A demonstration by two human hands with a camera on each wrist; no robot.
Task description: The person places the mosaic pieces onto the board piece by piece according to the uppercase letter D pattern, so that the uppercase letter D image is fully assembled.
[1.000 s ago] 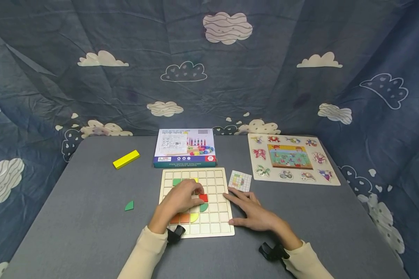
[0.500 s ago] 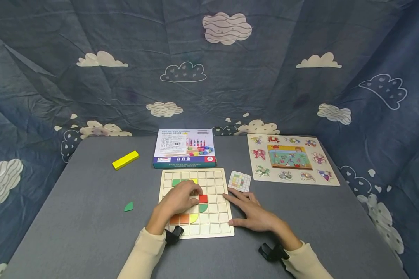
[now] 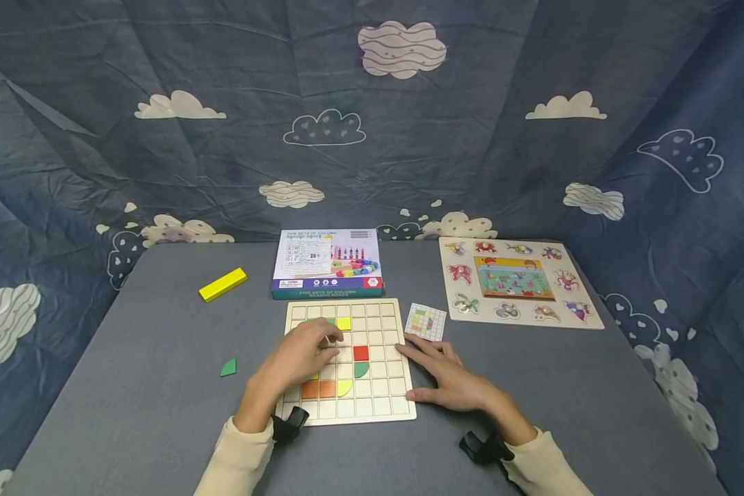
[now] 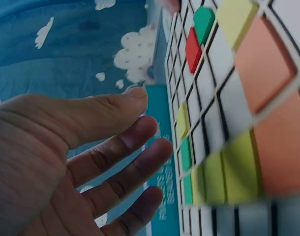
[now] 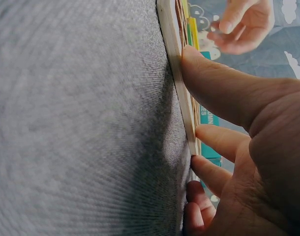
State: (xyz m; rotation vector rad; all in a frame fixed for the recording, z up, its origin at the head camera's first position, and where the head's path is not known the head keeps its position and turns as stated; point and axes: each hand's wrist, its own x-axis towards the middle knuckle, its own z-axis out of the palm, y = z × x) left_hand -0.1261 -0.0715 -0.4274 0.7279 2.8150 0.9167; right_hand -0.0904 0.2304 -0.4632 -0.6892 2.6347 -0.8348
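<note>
A wooden grid board (image 3: 379, 409) lies on the table with coloured tiles in some of its cells. A red square (image 3: 361, 353) sits above a green rounded tile (image 3: 362, 370); lower left are a yellow rounded tile (image 3: 344, 388) and two orange squares (image 3: 328, 389). My left hand (image 3: 294, 355) hovers over the board's left side, fingers loosely bent and holding nothing; it covers some green and yellow tiles, which show in the left wrist view as yellow tiles (image 4: 241, 167). My right hand (image 3: 449, 382) rests at the board's right edge, thumb and fingertips touching it.
A small pattern card (image 3: 426, 322) lies beyond the right hand. Behind the board stands a flat box (image 3: 327, 265). A sea-animal puzzle board (image 3: 455, 303) is at back right. Left on the table lie a yellow bar (image 3: 223, 284) and a green quarter-round tile (image 3: 229, 367).
My left hand has drawn back leftward from beside the red square, uncovering the yellow square and more middle cells. The right hand stays at the board's edge.
</note>
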